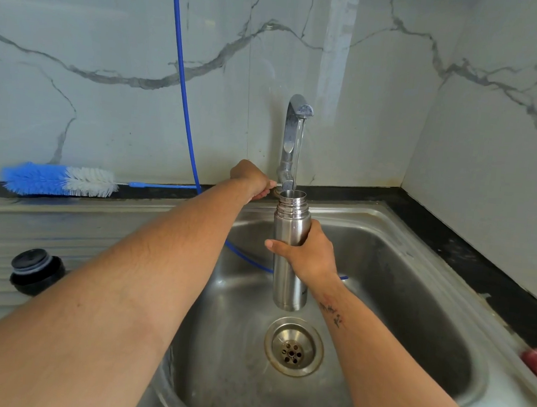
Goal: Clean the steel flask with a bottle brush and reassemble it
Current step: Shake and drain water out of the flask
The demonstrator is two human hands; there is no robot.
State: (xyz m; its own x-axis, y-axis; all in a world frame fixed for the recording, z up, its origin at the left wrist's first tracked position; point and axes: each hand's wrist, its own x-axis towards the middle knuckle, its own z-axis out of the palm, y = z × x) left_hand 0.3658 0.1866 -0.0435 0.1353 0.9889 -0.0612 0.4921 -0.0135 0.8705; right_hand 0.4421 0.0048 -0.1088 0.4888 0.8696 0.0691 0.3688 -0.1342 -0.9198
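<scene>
Your right hand [309, 255] is clamped round the middle of the flask [289, 254], holding it upright at frame centre so its open mouth sits under the tap [293, 140], likely to fill it for rinsing. Your left hand [251, 180] pinches the tap lever; the fingertips are partly hidden. The brush [58, 181] lies at middle left, the cap [36, 272] lower left. Whether water flows is hard to tell.
</scene>
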